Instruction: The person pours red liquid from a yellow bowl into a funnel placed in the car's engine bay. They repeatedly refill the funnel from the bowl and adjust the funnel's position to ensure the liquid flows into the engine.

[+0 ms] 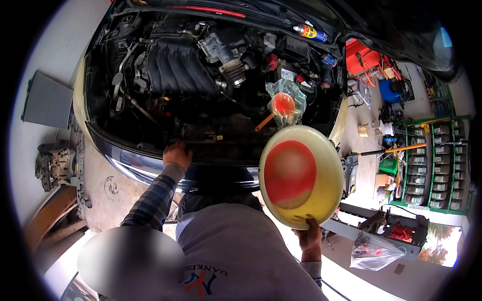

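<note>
Clearly, the right hand of the person is gripping the near rim of a pale yellow basin. Its fingers are bent at this rim, with the tips showing on the inner wall, so the basin is pinched between them and the rest of the hand. The basin is at the near right corner of the engine bay, tilted so that its inside faces up to the view. A big red area fills the left part of the inside; whether it is liquid or colour of the bottom, it cannot be told.

The left hand rests at the front edge of the car, left of the basin and well apart from it. Its fingers are somewhat curved and point to the far side, but their tips go into the dark, and it cannot be told if they grasp anything.

Just beyond the basin, a red dipper with an orange handle lies on clear plastic in the engine bay. Farther to the left is the black ribbed engine cover, and beside it a corrugated hose. A spray can lies at the far right of the bay. On the right side of the workshop stands a green rack with many small boxes.
</note>
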A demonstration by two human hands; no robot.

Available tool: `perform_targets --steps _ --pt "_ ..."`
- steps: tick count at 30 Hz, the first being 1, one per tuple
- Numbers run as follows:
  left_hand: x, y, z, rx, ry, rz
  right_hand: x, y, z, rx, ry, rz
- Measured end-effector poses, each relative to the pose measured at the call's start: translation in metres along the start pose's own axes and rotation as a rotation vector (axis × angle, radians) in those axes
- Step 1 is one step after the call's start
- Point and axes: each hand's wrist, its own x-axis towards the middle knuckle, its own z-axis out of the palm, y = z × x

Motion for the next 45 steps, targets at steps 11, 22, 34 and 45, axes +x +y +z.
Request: perform_targets --steps 11,22,34,45 --pt "0.001 0.000 -0.003 -0.017 -0.044 -0.027 0.011 -0.008 -0.007 0.113 0.028 -0.041" --pt "-0.003 -0.008 0.007 -0.076 0.092 0.071 0.023 -0.084 -0.031 -0.049 -0.045 -0.182" --pt "-0.001 -0.005 -0.001 -0.128 0.069 0.067 0.052 -0.147 0.009 -0.147 0.110 -0.231" --pt "-0.002 -0.006 -0.002 -0.135 0.082 0.069 0.098 -0.179 0.003 -0.126 0.116 -0.234"
